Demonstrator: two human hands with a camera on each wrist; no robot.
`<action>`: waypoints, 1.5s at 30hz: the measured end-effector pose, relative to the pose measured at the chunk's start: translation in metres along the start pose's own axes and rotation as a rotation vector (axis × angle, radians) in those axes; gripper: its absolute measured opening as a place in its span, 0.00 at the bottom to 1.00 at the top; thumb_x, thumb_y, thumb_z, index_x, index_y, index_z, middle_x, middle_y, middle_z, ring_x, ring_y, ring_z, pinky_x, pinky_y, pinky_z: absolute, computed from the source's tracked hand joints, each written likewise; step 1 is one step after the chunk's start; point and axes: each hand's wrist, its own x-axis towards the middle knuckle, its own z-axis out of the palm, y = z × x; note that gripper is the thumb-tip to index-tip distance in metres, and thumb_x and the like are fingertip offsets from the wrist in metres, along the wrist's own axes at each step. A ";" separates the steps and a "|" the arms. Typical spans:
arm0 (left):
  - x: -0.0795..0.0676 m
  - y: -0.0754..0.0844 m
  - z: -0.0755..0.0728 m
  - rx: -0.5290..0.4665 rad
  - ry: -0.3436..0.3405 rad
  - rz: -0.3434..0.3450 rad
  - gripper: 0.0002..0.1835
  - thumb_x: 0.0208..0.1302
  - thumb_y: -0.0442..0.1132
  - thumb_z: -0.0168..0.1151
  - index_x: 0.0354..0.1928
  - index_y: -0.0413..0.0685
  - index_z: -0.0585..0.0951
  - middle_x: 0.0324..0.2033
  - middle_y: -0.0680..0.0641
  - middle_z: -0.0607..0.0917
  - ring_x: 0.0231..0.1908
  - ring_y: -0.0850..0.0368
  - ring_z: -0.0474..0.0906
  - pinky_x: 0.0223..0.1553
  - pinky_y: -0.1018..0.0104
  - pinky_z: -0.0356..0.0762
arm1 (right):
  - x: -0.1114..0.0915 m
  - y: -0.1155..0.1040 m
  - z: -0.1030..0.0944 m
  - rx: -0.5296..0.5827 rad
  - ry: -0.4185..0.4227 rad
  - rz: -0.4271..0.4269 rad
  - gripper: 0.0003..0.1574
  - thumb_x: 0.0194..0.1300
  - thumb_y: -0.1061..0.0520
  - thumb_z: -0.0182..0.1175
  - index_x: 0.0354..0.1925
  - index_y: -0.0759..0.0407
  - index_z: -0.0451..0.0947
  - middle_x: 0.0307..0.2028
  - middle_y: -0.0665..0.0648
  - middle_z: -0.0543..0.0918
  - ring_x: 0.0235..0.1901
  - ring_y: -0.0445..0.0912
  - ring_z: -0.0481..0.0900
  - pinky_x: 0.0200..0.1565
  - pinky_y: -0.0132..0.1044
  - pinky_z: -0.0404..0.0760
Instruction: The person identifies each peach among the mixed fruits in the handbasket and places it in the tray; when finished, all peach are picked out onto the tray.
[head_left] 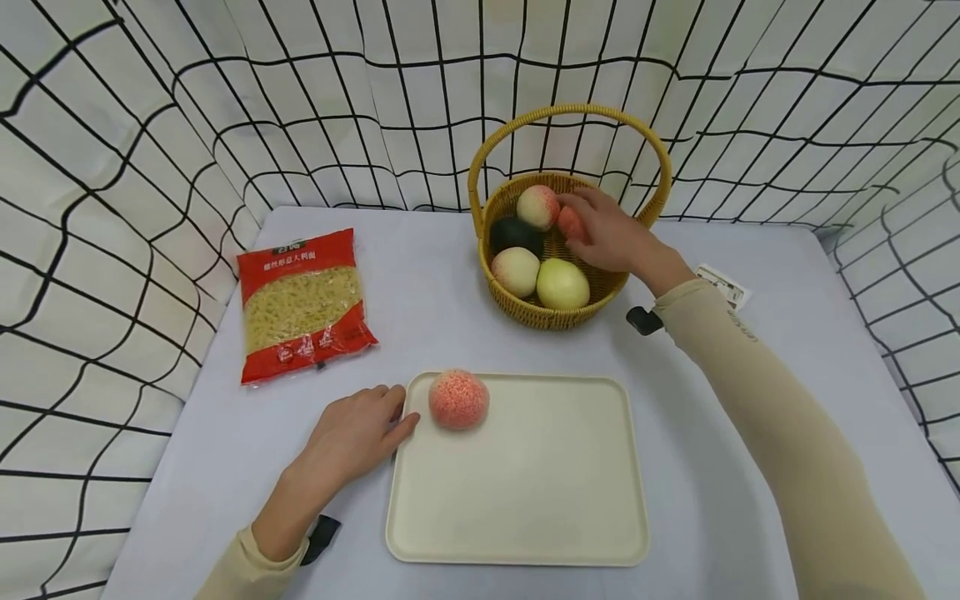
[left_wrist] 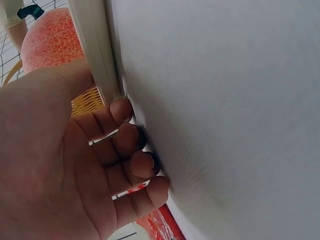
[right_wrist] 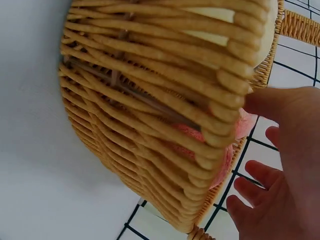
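Observation:
My left hand (head_left: 358, 433) holds the left edge of a cream tray (head_left: 517, 475), thumb over the rim and fingers along its outer side, close to the tabletop in the left wrist view. On the tray's upper left corner sits a pinkish-red peach (head_left: 458, 400). At the back, my right hand (head_left: 611, 229) reaches over the rim of a wicker basket (head_left: 525, 312). Its thumb and fingers lie spread about a red peach (head_left: 572, 223). Two paler peaches (head_left: 537, 207), a dark avocado-like fruit (head_left: 516, 237) and a yellow-green fruit (head_left: 562, 284) share the basket. The basket wall partly hides the red peach in the right wrist view.
A red and clear bag of pasta (head_left: 303, 304) lies left of the basket. The basket's tall handle (head_left: 570, 110) arches above it. A small white printed packet (head_left: 723, 285) lies behind the right wrist. Black wire grid panels (head_left: 412, 100) border the table's back and sides.

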 end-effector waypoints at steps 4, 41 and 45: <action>-0.001 -0.001 0.000 0.000 0.006 0.002 0.14 0.72 0.49 0.68 0.33 0.52 0.75 0.23 0.53 0.73 0.25 0.59 0.66 0.25 0.65 0.62 | 0.005 0.000 0.001 -0.076 -0.053 0.017 0.53 0.76 0.51 0.59 0.87 0.49 0.43 0.86 0.65 0.42 0.86 0.64 0.40 0.82 0.63 0.52; 0.000 -0.002 -0.001 -0.013 -0.021 -0.017 0.15 0.72 0.50 0.68 0.33 0.52 0.75 0.22 0.53 0.72 0.24 0.59 0.66 0.25 0.66 0.63 | 0.035 0.009 0.013 -0.153 -0.095 0.135 0.56 0.71 0.53 0.65 0.84 0.59 0.46 0.82 0.68 0.55 0.83 0.64 0.51 0.80 0.63 0.58; 0.001 -0.003 -0.001 -0.008 -0.021 -0.018 0.15 0.72 0.49 0.68 0.33 0.52 0.75 0.22 0.53 0.72 0.24 0.59 0.66 0.25 0.66 0.63 | 0.038 0.011 0.016 -0.176 -0.094 0.129 0.55 0.69 0.55 0.65 0.84 0.61 0.47 0.81 0.70 0.56 0.82 0.65 0.52 0.81 0.62 0.57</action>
